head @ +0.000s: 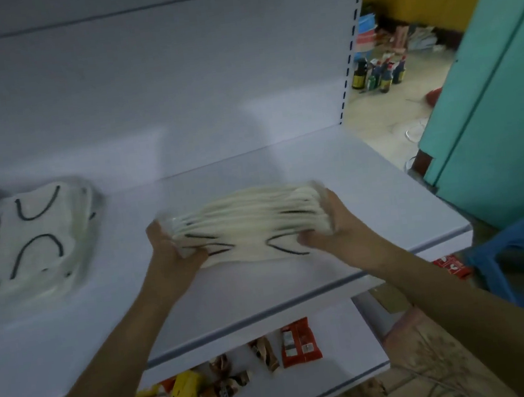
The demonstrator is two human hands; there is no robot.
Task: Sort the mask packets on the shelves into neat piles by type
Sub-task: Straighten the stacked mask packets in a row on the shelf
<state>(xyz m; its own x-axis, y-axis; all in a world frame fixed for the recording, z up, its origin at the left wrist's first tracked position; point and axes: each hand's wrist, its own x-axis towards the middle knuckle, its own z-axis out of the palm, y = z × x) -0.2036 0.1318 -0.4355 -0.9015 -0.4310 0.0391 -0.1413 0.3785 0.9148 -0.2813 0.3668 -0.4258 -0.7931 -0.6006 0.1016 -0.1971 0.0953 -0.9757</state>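
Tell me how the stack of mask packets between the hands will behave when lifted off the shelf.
Probably floppy: the stack of mask packets bulges in the middle where the left hand and right hand squeeze its ends. Likely light for its bulk, being thin masks in film. The glossy wrappers look slippery, so packets may slide and fan apart.

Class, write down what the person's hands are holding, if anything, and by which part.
The left hand grips the left end of a stack of white mask packets, the right hand its right end.
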